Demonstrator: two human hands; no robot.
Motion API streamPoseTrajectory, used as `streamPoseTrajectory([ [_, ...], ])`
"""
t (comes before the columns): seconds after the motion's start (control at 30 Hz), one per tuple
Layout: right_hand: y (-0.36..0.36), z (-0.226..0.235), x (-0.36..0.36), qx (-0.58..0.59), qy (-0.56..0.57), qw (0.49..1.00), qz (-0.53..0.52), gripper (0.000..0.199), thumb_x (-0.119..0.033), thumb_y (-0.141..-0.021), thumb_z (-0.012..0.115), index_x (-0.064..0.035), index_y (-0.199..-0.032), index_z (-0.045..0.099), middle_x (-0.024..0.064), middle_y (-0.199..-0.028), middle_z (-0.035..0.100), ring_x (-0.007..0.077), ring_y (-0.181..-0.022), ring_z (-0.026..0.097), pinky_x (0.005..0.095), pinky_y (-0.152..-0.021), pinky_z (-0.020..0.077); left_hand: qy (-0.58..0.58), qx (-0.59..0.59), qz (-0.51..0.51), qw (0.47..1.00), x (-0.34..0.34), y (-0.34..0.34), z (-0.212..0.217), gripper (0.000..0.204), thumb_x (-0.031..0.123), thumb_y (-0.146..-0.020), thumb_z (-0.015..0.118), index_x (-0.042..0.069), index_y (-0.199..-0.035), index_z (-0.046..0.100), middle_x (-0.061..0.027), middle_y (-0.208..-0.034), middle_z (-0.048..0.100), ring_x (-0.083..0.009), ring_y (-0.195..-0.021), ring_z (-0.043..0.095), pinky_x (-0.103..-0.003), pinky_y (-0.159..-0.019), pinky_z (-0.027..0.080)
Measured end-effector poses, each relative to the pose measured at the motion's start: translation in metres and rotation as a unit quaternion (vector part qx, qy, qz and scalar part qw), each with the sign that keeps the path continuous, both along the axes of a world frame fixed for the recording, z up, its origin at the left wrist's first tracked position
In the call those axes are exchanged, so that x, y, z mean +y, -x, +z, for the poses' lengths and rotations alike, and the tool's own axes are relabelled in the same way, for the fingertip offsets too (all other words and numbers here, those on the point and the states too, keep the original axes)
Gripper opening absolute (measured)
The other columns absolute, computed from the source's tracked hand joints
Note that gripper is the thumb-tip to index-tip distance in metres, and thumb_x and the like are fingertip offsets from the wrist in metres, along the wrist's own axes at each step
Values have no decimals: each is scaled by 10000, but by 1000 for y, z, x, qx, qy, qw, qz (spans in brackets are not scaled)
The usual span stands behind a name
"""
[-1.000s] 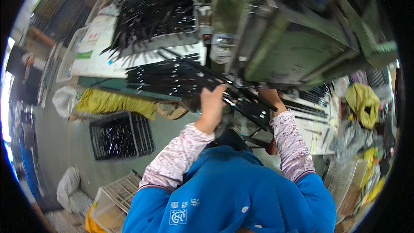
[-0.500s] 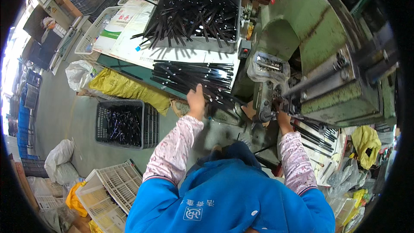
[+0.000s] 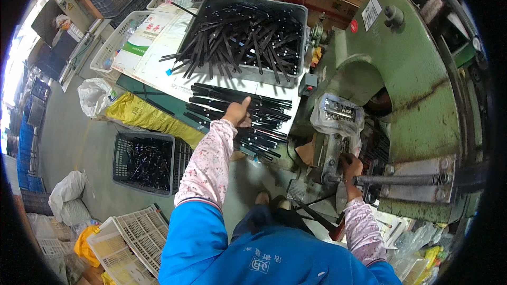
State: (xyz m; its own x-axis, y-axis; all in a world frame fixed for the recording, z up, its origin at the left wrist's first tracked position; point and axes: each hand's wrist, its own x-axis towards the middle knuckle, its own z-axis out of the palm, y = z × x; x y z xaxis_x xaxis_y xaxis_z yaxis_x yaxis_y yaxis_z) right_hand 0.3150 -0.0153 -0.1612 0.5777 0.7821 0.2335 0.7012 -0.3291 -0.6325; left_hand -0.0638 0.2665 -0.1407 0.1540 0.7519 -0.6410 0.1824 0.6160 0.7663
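Thin black rods (image 3: 211,93) lie in a layered pile along the near edge of the workbench. My left hand (image 3: 239,113) is over the middle of the pile, its thumb raised and its fingers curled on the rods. Just how many they grip is hidden. My right hand (image 3: 350,171) is beside the small anvil (image 3: 330,166) of a green press (image 3: 417,74), with bent fingers close to the tooling. Whatever sits between those fingers cannot be made out. A clear plastic-lined tray of small metal parts (image 3: 339,112) stands beyond that hand.
Behind the pile, a grey bin (image 3: 252,75) is heaped with more black rods. A dark crate (image 3: 143,186) of rods stands on the floor at left, near a yellow sack (image 3: 148,117). A small switch box (image 3: 308,83) sits between bench and press. White crates (image 3: 132,232) lie lower left.
My left hand has moved up and left, further onto the rod pile. My right hand stays by the anvil, its fingers now more visible. The whole view has shifted.
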Motion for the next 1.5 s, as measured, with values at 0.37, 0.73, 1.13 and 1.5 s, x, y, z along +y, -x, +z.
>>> streamPoseTrajectory([
  [0.37, 10, 33, 2, 45, 67, 994, 68, 183, -110, -867, 614, 39, -961, 664, 153, -771, 682, 201, -675, 632, 335, -630, 492, -560, 436, 162, 686, 151, 63, 92, 294, 211, -827, 663, -2, -1017, 597, -194, -970, 618, -379, -942, 574, -448, -824, 455],
  [0.73, 10, 3, -12, -85, 49, 995, 17, 166, -58, -789, 603, 7, -935, 649, 192, -864, 646, 337, -765, 637, 372, -664, 480, -346, 636, -208, 658, 144, 32, 114, 494, 461, -749, 665, 84, -1068, 671, -145, -1145, 616, -315, -1144, 511, -432, -929, 402],
  [1.13, 34, 32, 1, -40, 96, 994, 13, 203, -57, -716, 611, -28, -915, 640, 195, -863, 617, 402, -879, 574, 446, -738, 464, -636, 442, -78, 627, 215, -12, 40, 292, 310, -844, 636, 25, -905, 655, -156, -966, 604, -329, -1014, 530, -434, -886, 433],
  [1.5, -5, -7, -20, 104, 11, 995, 8, 179, -119, -845, 655, 44, -918, 652, 132, -778, 678, 187, -690, 636, 312, -636, 481, -761, 186, 75, 617, 131, -48, 142, 185, 173, -916, 586, 32, -1034, 563, -139, -849, 626, -287, -751, 651, -348, -612, 515],
])
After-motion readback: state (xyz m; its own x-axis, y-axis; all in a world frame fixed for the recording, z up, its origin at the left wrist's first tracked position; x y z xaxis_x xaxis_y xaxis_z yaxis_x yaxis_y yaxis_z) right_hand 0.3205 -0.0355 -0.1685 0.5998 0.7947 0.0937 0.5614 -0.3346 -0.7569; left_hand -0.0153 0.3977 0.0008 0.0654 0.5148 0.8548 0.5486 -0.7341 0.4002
